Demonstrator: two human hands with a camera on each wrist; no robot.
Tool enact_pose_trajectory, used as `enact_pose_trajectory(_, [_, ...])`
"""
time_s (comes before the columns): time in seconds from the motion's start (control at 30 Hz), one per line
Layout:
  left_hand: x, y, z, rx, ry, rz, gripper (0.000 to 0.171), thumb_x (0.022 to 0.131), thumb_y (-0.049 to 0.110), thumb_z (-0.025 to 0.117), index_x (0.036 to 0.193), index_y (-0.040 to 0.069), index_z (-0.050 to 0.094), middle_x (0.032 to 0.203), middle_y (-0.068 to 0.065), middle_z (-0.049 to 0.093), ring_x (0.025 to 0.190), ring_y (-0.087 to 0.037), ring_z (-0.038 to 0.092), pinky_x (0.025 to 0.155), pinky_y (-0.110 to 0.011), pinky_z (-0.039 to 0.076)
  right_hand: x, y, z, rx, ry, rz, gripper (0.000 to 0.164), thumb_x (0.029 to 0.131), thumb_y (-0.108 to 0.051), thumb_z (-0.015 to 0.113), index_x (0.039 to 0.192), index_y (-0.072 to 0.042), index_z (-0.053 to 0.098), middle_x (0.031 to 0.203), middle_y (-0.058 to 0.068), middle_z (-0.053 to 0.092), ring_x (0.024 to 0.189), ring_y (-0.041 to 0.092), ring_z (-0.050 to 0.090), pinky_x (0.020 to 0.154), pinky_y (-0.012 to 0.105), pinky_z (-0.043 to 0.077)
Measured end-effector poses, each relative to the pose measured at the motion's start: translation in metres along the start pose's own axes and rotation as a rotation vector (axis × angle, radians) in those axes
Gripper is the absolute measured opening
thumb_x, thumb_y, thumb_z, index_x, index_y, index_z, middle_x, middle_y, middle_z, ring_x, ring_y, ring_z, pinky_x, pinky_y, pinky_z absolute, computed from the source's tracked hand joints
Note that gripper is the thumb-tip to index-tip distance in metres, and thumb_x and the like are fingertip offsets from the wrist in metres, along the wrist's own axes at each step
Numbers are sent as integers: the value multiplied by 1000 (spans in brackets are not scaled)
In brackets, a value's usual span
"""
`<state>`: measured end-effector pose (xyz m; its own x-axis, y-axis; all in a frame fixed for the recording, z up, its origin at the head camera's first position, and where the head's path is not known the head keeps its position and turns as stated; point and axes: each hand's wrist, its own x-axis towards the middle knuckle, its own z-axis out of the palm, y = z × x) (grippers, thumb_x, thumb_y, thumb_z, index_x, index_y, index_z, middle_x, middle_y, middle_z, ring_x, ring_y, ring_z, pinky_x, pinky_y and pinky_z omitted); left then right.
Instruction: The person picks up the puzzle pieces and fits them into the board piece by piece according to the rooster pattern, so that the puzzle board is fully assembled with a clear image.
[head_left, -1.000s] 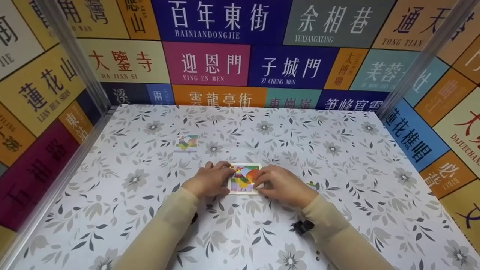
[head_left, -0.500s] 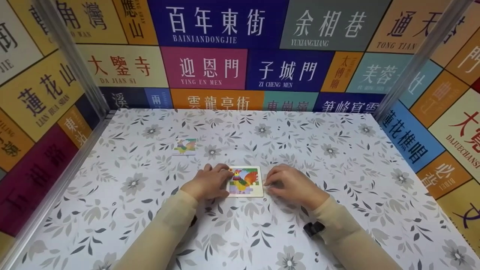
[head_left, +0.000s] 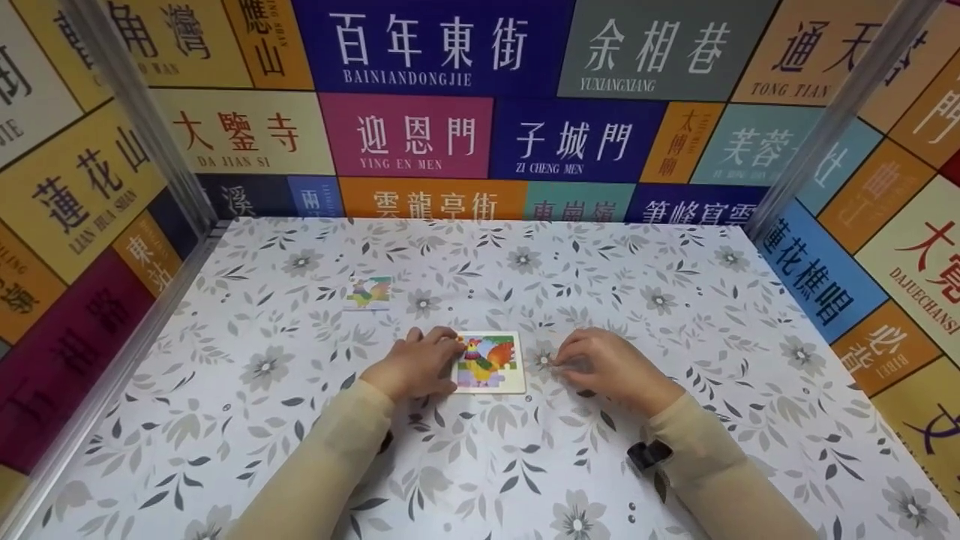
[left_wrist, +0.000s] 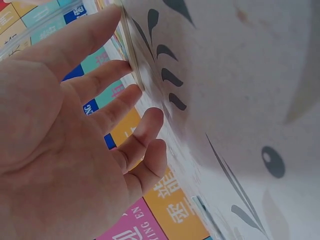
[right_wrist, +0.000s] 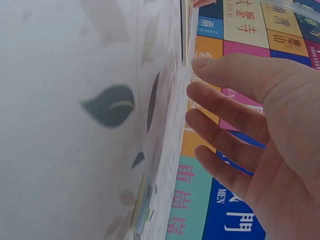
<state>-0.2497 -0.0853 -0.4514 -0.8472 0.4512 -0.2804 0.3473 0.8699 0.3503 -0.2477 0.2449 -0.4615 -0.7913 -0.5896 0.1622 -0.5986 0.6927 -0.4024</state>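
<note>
A small jigsaw puzzle [head_left: 487,364] of a colourful rooster lies flat in a cream frame, with cream base showing at its lower right. My left hand [head_left: 416,365] rests at its left side, thumb and fingertips along the frame. In the left wrist view, the thumb [left_wrist: 112,22] and nearest finger touch the frame's edge [left_wrist: 131,45], and the other fingers are loosely bent. My right hand [head_left: 619,371] is low over the table, a short way right of the puzzle. In the right wrist view its fingers [right_wrist: 220,107] are relaxed, with nothing seen between them.
A second rooster picture [head_left: 369,292] lies farther back on the left. A thin flat piece [right_wrist: 141,205] lies on the floral tablecloth [head_left: 525,465], seen edge-on beyond the right hand. Walls with coloured signs [head_left: 427,56] enclose the back and sides.
My right hand has drawn away from the puzzle's right side and moved rightward, uncovering that part of it. The left hand has stayed at the frame. The head view has shifted slightly.
</note>
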Motion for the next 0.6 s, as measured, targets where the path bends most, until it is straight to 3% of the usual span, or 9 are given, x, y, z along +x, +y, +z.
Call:
enact_pose_trajectory(0.27, [0,1,-2,9,10,3,62,94,32,76,151,22,53,162,-4,39,138,-34,39,117,-56,34,-9,12,-6,-31,14,15,15,83,-10,80,97,-14,82,102,-2,74,100,21,68,95,45,54])
enact_pose_trajectory(0.6, [-4,1,0,16,41,33,59,93,30,77,147,18,56,160,-7,41,136,-39,42,112,-58,38,-24,20,-11,-12,10,100,16,85,-11,81,102,-12,82,110,4,73,106,26,67,98,47,54])
